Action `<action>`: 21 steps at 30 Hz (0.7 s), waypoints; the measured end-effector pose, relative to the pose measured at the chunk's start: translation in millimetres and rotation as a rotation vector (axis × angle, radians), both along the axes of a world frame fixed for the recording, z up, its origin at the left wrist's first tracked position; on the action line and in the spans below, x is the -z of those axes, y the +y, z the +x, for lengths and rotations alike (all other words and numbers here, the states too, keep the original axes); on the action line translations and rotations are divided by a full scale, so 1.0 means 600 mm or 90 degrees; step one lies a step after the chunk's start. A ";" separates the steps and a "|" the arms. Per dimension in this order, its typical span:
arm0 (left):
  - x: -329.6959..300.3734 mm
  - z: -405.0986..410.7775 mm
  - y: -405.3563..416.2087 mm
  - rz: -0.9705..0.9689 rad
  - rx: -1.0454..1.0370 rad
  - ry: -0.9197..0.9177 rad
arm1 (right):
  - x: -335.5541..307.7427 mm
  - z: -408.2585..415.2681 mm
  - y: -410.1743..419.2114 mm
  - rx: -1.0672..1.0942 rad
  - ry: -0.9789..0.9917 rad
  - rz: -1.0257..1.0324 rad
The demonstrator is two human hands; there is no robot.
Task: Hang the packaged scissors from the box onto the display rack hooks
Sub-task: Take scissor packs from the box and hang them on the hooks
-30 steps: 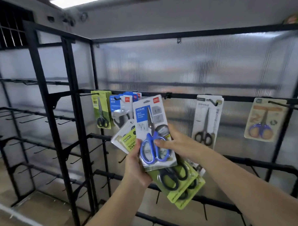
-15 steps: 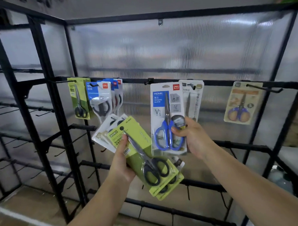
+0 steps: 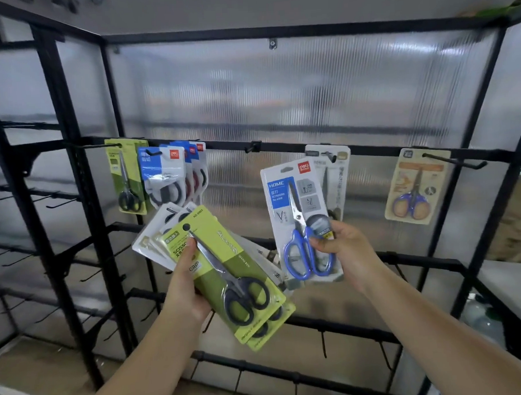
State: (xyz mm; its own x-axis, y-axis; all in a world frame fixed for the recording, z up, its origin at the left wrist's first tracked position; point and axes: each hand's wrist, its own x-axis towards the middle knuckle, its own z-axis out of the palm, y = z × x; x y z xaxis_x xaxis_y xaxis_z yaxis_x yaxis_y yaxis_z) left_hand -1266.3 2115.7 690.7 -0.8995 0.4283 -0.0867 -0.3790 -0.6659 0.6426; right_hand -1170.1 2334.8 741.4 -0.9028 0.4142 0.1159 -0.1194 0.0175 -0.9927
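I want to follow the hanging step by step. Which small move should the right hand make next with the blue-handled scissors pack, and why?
Probably lift the blue-handled scissors pack up and left to the empty hook. The right hand pinches the pack's lower part, its top sits just below the rail, and the left hand holds the remaining packs.

Frame centre: right hand (image 3: 343,250) pinches blue-handled scissors pack (image 3: 299,222) by its lower edge, held upright just below the black rack rail (image 3: 370,150), not on a hook. Lower centre: left hand (image 3: 187,285) grips a fanned stack of packs, green black-handled scissors pack (image 3: 226,270) on top, tilted. Upper left: green pack (image 3: 127,176) & blue/white packs (image 3: 162,174) hang on hooks. Far right: orange pack (image 3: 414,187) hangs on a hook (image 3: 454,160)
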 end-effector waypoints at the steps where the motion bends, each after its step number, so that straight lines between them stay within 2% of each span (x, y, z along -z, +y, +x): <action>1: -0.004 -0.005 -0.007 -0.004 0.002 0.002 | -0.002 -0.011 -0.010 0.014 0.003 0.008; 10: -0.043 -0.082 -0.074 -0.006 0.037 0.037 | -0.057 -0.124 -0.101 0.054 0.111 0.076; 14: -0.047 -0.117 -0.095 -0.008 0.041 0.032 | -0.060 -0.156 -0.126 0.118 0.072 0.128; 17: -0.042 -0.139 -0.107 -0.014 0.051 0.030 | -0.051 -0.164 -0.138 0.177 0.035 0.220; 21: -0.035 -0.165 -0.123 -0.021 0.069 0.022 | -0.048 -0.167 -0.146 0.193 -0.018 0.246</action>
State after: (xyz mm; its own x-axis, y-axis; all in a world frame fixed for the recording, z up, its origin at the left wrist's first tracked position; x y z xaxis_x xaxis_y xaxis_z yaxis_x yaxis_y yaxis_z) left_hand -1365.6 2041.7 711.6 -0.8506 0.5210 -0.0718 -0.4248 -0.6002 0.6777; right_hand -1270.1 2247.0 770.4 -0.7533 0.5901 0.2903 -0.0254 0.4150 -0.9095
